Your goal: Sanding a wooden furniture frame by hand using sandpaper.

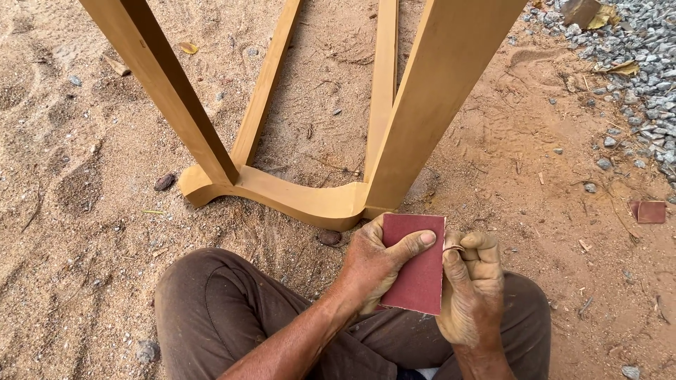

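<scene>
1. The sandpaper sheet [420, 271] sits between my two hands, just below the bottom of the wooden frame [310, 200], above my lap. It is a dark red rectangle, held nearly upright with its long side vertical; its lower left corner is hidden behind my palm.
2. My left hand [377, 264] grips the sheet from the left: the thumb lies across its upper front face, and the other fingers are behind it, out of sight, so it is pinched between them.
3. My right hand [472, 288] is at the sheet's right edge, fingers curled together; a thin curled strip shows at the fingertips, too small to make out. I cannot tell whether this hand clamps the sheet or only touches its edge.
4. The frame is pale tan, unfinished wood with a curved bottom rail resting on sand; its upright posts run out of view at the top.
5. My brown trousers [225, 309] fill the space below the frame.
6. Right of the frame lies a small red scrap [649, 211], and beyond it grey gravel [644, 63].
</scene>
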